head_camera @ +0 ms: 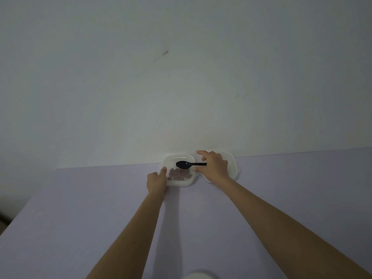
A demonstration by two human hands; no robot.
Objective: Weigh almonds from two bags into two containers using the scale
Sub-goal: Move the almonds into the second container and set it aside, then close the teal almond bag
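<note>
Left hand (157, 183) clamps rim of translucent white square plastic container (179, 158) at far edge of lilac table (80, 218); brown almonds (179, 174) inside. Right hand (214, 168) at handle of black plastic spoon (184, 164); cannot tell whether gripped. Risk: unsecured spoon tips, scatters almonds.

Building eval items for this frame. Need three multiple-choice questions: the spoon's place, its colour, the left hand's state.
1. Where is the bowl of the spoon?
A) over the almond container
B) inside a bag
C) on the floor

2. What colour is the spoon?
A) white
B) black
C) red

3. What is the left hand doing?
A) hanging idle, touching nothing
B) holding the spoon
C) gripping the almond container's left edge

Answers:
1 A: the spoon's bowl sits above the almonds in that container.
2 B: it shows black against the pale plastic.
3 C: the thumb lies on the container's left rim and the fingers curl round its side.
</note>
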